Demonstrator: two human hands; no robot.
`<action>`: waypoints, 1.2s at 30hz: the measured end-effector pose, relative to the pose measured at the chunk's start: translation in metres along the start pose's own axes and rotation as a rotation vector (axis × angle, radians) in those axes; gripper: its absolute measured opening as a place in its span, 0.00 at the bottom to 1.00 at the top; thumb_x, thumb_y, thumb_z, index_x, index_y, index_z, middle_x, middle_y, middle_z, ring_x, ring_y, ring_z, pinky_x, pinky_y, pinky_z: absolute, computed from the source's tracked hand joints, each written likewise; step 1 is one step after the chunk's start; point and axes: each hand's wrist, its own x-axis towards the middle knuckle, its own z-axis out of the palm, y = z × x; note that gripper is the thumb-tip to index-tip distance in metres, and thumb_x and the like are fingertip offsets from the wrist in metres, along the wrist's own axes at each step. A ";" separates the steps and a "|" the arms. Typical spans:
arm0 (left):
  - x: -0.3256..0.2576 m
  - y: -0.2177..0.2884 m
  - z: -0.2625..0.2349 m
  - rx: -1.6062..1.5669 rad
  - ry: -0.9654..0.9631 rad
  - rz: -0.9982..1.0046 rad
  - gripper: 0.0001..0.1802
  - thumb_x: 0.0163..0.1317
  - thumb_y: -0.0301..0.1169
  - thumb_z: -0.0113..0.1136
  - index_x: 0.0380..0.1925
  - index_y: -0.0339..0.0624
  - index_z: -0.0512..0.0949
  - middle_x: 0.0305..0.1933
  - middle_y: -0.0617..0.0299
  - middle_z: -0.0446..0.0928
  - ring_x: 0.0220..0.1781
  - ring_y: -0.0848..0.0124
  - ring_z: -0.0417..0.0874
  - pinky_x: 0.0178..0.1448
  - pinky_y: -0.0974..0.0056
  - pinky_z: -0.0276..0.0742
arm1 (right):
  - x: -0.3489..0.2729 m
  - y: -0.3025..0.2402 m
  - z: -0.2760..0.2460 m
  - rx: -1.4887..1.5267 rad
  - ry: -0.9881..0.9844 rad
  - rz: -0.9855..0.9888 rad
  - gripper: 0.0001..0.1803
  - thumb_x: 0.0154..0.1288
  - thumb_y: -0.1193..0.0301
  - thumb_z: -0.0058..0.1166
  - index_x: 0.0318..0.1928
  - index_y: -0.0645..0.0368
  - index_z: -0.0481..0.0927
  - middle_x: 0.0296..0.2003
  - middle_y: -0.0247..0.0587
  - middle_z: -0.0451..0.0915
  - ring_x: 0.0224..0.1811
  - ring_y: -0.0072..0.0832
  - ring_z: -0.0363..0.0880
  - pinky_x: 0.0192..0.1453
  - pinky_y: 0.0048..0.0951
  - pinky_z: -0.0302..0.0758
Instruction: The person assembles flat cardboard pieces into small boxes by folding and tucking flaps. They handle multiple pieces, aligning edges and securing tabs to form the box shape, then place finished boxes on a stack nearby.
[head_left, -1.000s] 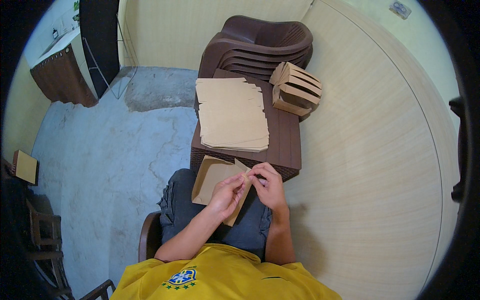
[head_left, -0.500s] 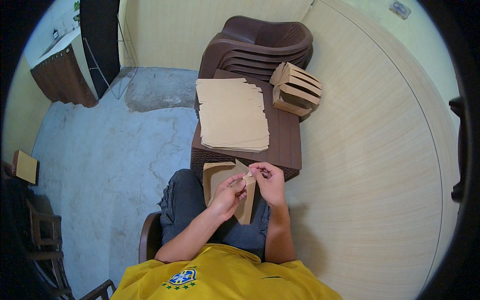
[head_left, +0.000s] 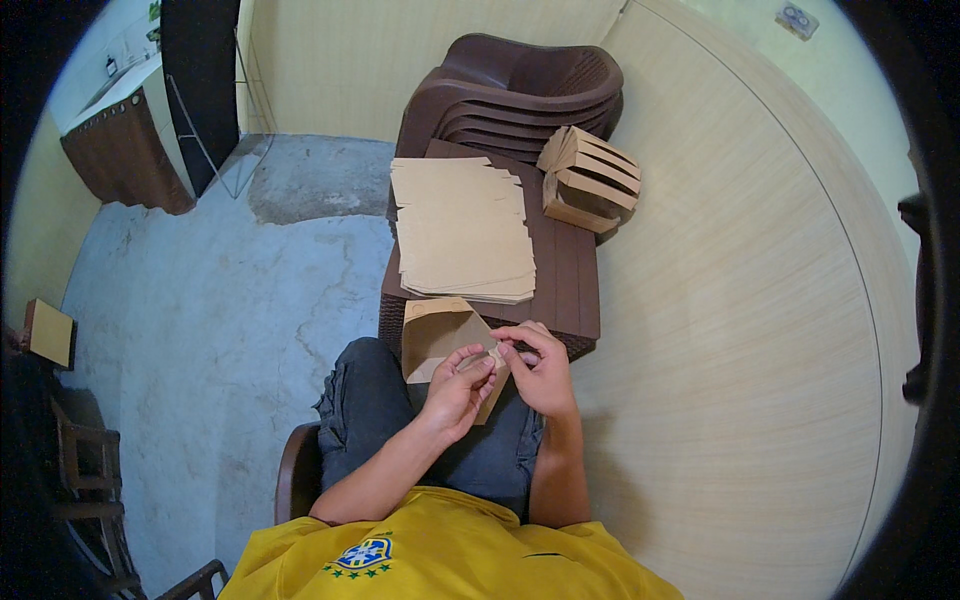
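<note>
A partly folded brown cardboard box [head_left: 430, 355] rests over my lap against the near edge of the table, its open inside facing up. My left hand [head_left: 458, 392] is closed on its right-hand corner, thumb and fingers pinching the board. Close beside it, my right hand [head_left: 540, 368] has its thumb and fingers pressed at the same corner. A small pale bit shows between the fingertips of both hands; whether it is a loose piece or part of the box I cannot tell.
Flat cardboard sheets [head_left: 465, 225] lie stacked on the dark brown table [head_left: 570, 290]. Several folded cardboard boxes [head_left: 590, 180] sit at its right edge. Stacked brown plastic chairs [head_left: 520, 90] stand behind it. A pale wall [head_left: 740, 300] runs along my right.
The box has tipped and shifted away from me, so its left panel now overlaps the table edge. My hands stay at its corner, the right thumb now closer to the left fingertips.
</note>
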 end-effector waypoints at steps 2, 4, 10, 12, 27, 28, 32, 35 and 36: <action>0.000 -0.002 -0.001 -0.014 -0.029 0.024 0.15 0.76 0.20 0.66 0.57 0.41 0.76 0.47 0.62 0.83 0.47 0.73 0.86 0.55 0.68 0.85 | 0.000 -0.001 0.001 -0.002 -0.014 -0.004 0.12 0.75 0.85 0.59 0.54 0.63 0.89 0.47 0.36 0.80 0.51 0.21 0.81 0.49 0.22 0.81; 0.000 -0.004 -0.001 -0.009 -0.045 0.054 0.13 0.75 0.20 0.66 0.56 0.41 0.77 0.47 0.62 0.83 0.48 0.73 0.86 0.55 0.68 0.85 | 0.000 0.001 0.002 0.042 -0.016 0.013 0.12 0.75 0.85 0.58 0.53 0.64 0.88 0.46 0.35 0.79 0.50 0.21 0.81 0.48 0.21 0.80; -0.003 -0.011 0.001 0.013 -0.030 0.133 0.13 0.74 0.20 0.67 0.54 0.43 0.78 0.46 0.63 0.84 0.46 0.74 0.86 0.53 0.68 0.84 | 0.002 0.012 0.001 0.031 -0.054 -0.009 0.14 0.71 0.88 0.55 0.51 0.65 0.88 0.44 0.35 0.77 0.47 0.20 0.79 0.47 0.19 0.76; -0.003 -0.011 0.002 0.014 -0.007 0.154 0.12 0.74 0.21 0.68 0.53 0.44 0.78 0.44 0.64 0.85 0.45 0.75 0.86 0.51 0.69 0.84 | 0.001 0.011 0.001 0.018 -0.049 -0.055 0.13 0.71 0.88 0.55 0.50 0.64 0.88 0.44 0.35 0.78 0.46 0.20 0.78 0.46 0.19 0.76; 0.001 -0.015 -0.002 -0.045 0.000 0.102 0.10 0.73 0.24 0.69 0.40 0.51 0.76 0.42 0.69 0.84 0.43 0.78 0.84 0.49 0.69 0.77 | 0.007 -0.013 -0.003 -0.164 -0.161 -0.065 0.09 0.69 0.81 0.54 0.44 0.63 0.86 0.38 0.43 0.82 0.46 0.37 0.81 0.42 0.36 0.81; 0.001 -0.015 -0.002 -0.042 -0.023 0.098 0.10 0.73 0.24 0.69 0.40 0.51 0.76 0.43 0.69 0.84 0.44 0.78 0.84 0.50 0.69 0.77 | 0.007 -0.014 -0.003 -0.151 -0.176 -0.032 0.09 0.69 0.81 0.54 0.44 0.63 0.86 0.38 0.44 0.82 0.46 0.37 0.81 0.42 0.37 0.81; 0.000 -0.013 -0.002 -0.037 -0.056 0.100 0.09 0.74 0.23 0.68 0.41 0.51 0.76 0.46 0.68 0.84 0.46 0.77 0.84 0.52 0.69 0.78 | 0.005 -0.014 -0.006 -0.231 -0.126 -0.063 0.10 0.69 0.81 0.58 0.48 0.62 0.88 0.38 0.45 0.83 0.44 0.35 0.85 0.44 0.37 0.85; 0.002 -0.006 -0.004 -0.025 -0.065 0.107 0.09 0.74 0.22 0.66 0.41 0.50 0.76 0.48 0.67 0.84 0.49 0.76 0.84 0.55 0.68 0.79 | -0.002 -0.008 -0.005 -0.082 -0.012 0.113 0.09 0.70 0.80 0.64 0.49 0.64 0.89 0.41 0.47 0.86 0.45 0.33 0.88 0.49 0.35 0.88; 0.002 -0.003 -0.004 -0.016 -0.054 0.120 0.09 0.75 0.21 0.66 0.42 0.50 0.76 0.49 0.66 0.84 0.50 0.75 0.84 0.56 0.68 0.80 | -0.001 -0.004 -0.005 -0.045 0.005 0.130 0.09 0.70 0.80 0.65 0.50 0.65 0.89 0.42 0.48 0.87 0.46 0.33 0.89 0.51 0.35 0.88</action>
